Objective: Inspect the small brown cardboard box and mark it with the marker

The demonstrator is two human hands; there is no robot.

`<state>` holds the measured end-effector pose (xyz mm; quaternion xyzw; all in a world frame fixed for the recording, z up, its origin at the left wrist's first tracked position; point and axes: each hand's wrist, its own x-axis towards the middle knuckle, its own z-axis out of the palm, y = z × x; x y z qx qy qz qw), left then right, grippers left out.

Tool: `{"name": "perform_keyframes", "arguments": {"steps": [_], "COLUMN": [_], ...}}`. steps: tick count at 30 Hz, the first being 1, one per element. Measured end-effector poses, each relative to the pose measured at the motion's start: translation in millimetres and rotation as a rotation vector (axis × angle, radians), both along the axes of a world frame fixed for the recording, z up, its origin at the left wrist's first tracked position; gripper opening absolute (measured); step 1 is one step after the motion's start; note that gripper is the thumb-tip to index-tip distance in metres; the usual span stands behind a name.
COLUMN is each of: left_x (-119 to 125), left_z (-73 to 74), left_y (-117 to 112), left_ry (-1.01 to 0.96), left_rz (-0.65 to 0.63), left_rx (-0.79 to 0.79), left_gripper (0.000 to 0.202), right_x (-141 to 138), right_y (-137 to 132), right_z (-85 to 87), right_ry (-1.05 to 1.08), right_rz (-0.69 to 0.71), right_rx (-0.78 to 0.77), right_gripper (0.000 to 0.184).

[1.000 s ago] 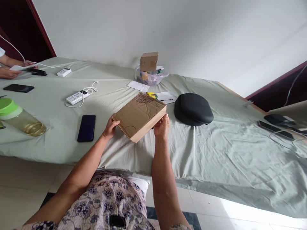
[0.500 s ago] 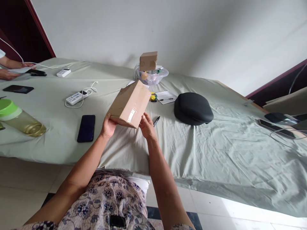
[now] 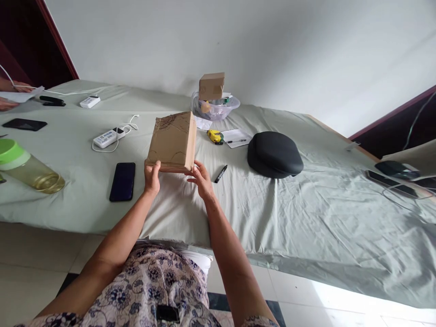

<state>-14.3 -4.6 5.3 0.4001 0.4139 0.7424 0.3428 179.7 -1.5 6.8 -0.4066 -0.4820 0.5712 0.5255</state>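
Between my two hands is a brown cardboard box (image 3: 170,141), raised and tilted over the cloth-covered table. Dark scribbled lines run along the far edge of the face turned up to me. My left hand (image 3: 152,177) grips its near left corner, thumb on the upper face. At the near right corner my right hand (image 3: 200,179) supports the box from the side and below, with some fingers partly hidden. A black marker (image 3: 221,174) lies just right of my right hand. To the left of my left hand rests a dark phone (image 3: 122,181).
A clear plastic basin (image 3: 223,111) with another cardboard box (image 3: 211,86) on top stands by the wall. Around are a yellow tape measure (image 3: 214,136), black case (image 3: 275,154), white power strip (image 3: 109,137) and green-lidded bottle (image 3: 34,170). Another person's hands (image 3: 8,103) hold paper at far left.
The box has turned in my hands and swung left, so its scribbled face now shows instead of the taped side. The tape measure and marker are more exposed. The other person's hands shifted left.
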Motion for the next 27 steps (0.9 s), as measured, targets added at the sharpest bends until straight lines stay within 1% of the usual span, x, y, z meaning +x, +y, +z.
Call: {"name": "perform_keyframes", "arguments": {"steps": [2, 4, 9, 13, 16, 21, 24, 27], "left_x": [0.2, 0.3, 1.9, 0.1, -3.6, -10.4, -12.0, -12.1], "left_z": [1.0, 2.0, 4.6, 4.8, 0.9, -11.6, -15.1, -14.9], "left_y": [-3.4, -6.5, -10.0, -8.0, -3.4, 6.3, 9.4, 11.0], "left_ry": [0.102, 0.157, 0.159, 0.163, 0.138, 0.081, 0.081, -0.013], "left_rz": [0.047, 0.053, 0.024, 0.018, 0.032, 0.053, 0.063, 0.048], "left_rx": [0.008, 0.000, 0.002, 0.015, 0.044, 0.049, 0.050, 0.030], "left_gripper": [0.054, 0.057, 0.055, 0.051, 0.046, 0.046, 0.049, 0.053], "right_x": [-1.2, -1.7, 1.8, 5.1, 6.5, 11.4, 15.9, 19.1], "right_y": [-0.1, 0.2, 2.4, 6.9, 10.7, 14.5, 16.1, 16.6], "right_z": [-3.3, -6.3, -11.6, -15.6, -17.4, -14.3, -10.0, -4.9], "right_ry": [-0.014, -0.019, -0.024, -0.021, 0.003, 0.049, 0.093, 0.118], "right_rz": [-0.018, -0.023, 0.017, 0.031, 0.046, 0.092, 0.112, 0.158], "right_rx": [0.002, 0.009, 0.036, 0.083, 0.107, 0.056, 0.062, 0.101], "right_gripper": [0.096, 0.106, 0.110, 0.116, 0.124, 0.136, 0.133, 0.122]}}
